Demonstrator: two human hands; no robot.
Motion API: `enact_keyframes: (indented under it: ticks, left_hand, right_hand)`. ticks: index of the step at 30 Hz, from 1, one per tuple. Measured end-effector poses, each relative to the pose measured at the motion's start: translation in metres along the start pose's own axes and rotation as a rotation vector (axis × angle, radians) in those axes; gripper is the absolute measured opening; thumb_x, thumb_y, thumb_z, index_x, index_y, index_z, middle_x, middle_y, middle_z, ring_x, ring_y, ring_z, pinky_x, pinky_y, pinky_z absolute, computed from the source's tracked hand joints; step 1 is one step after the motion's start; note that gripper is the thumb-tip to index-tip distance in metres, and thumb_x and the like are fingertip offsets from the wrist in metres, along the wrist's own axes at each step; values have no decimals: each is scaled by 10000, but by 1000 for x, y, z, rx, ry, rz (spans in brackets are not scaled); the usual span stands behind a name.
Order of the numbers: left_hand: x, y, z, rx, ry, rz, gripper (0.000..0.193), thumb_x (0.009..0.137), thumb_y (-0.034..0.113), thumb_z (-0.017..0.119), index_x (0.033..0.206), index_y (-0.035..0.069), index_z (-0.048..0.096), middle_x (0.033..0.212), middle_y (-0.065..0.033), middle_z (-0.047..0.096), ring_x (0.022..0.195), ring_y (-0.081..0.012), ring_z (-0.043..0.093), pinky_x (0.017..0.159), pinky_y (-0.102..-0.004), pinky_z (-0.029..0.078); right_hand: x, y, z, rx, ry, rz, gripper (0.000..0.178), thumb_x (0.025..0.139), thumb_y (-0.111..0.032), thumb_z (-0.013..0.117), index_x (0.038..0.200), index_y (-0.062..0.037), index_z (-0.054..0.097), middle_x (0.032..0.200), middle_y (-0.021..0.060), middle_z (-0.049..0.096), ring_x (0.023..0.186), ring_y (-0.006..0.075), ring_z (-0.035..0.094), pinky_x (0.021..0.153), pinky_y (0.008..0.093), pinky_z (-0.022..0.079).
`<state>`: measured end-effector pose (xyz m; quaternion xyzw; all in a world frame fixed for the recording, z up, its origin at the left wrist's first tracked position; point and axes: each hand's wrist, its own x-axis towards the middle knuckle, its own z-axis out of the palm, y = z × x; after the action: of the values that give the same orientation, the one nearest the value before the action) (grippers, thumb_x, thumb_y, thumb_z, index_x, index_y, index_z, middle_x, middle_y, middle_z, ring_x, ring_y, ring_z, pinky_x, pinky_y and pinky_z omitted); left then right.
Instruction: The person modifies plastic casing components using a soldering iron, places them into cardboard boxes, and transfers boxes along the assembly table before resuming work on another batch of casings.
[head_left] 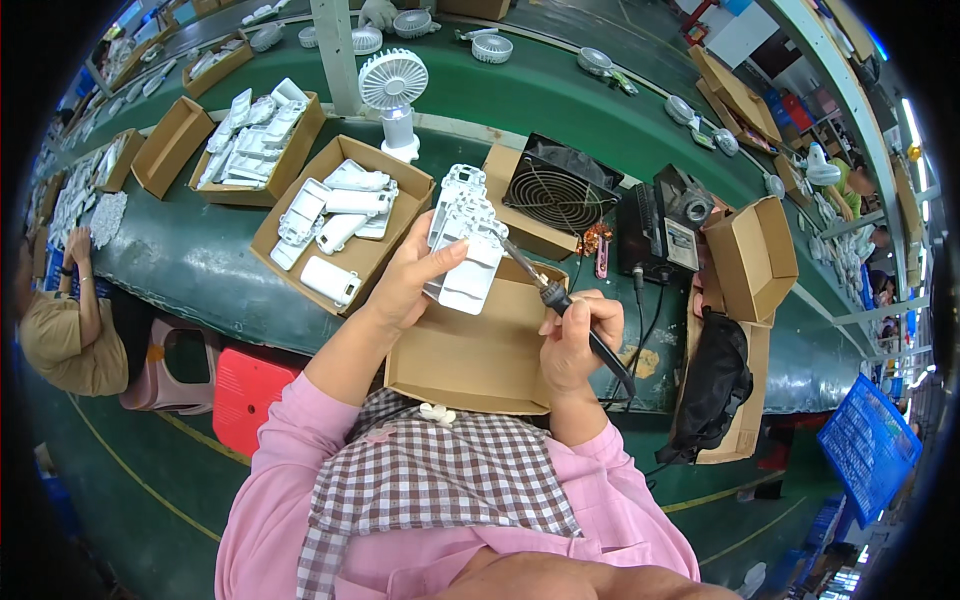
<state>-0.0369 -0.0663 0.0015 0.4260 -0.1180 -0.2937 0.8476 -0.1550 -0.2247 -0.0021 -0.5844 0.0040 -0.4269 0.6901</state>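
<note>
My left hand [405, 280] is closed around several white plastic housings [465, 285], held up in front of me in a bunch with their moulded insides showing. In my right hand [582, 338] is a soldering iron [556, 297], gripped by its dark handle like a pen. Its metal tip points up and left and meets the right edge of the housings; whether it touches them I cannot tell. Below both hands stands a shallow cardboard box [460, 375]. To its left, a second cardboard box [268, 232] holds more white housings [332, 280].
A white handheld fan [392, 85] stands behind the boxes. At the right are a black fan unit [562, 195], a black soldering station [655, 230] with cables, and a black bag [712, 385]. Fans lie along the green conveyor [560, 95]. Another person [75, 340] sits at the left.
</note>
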Motion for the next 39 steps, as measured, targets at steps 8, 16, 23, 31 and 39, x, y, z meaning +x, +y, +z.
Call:
enact_keyframes:
  ticks: [8,16,23,31,39]
  left_hand:
    - [-5,1,-2,111,30,-31,663,819,145,727,1340,33,333,1120,-88,578,1033,-168,580,893,-296,479]
    - [-1,-10,-2,256,83,190,523,846,159,698,1271,14,428,1109,-64,584,977,-97,556,841,-247,459]
    - [-3,-6,2,306,105,174,516,848,143,683,1274,10,425,1095,-58,578,970,-97,552,839,-245,458]
    - [-3,-5,1,342,102,153,559,840,133,676,1321,26,412,1142,-63,583,1018,-104,553,871,-246,450]
    - [-3,-6,0,342,124,171,513,838,134,680,1273,10,436,1100,-65,584,975,-101,559,832,-250,465]
  right_hand:
    - [-2,1,0,-32,-9,-15,198,909,-172,607,848,-34,479,709,74,506,477,99,463,417,203,387]
    - [-2,0,1,-94,-46,81,105,899,-55,600,862,-25,507,709,64,546,536,85,506,500,207,397]
    - [-1,1,3,-154,-41,107,109,896,-38,600,835,-25,511,679,55,554,530,74,489,491,207,390]
    - [0,-1,5,-157,-45,110,112,895,-36,603,830,-25,512,673,53,553,527,73,485,485,208,387]
    - [-1,3,2,-155,-37,94,126,902,-61,601,828,-29,504,658,49,546,522,72,483,493,209,386]
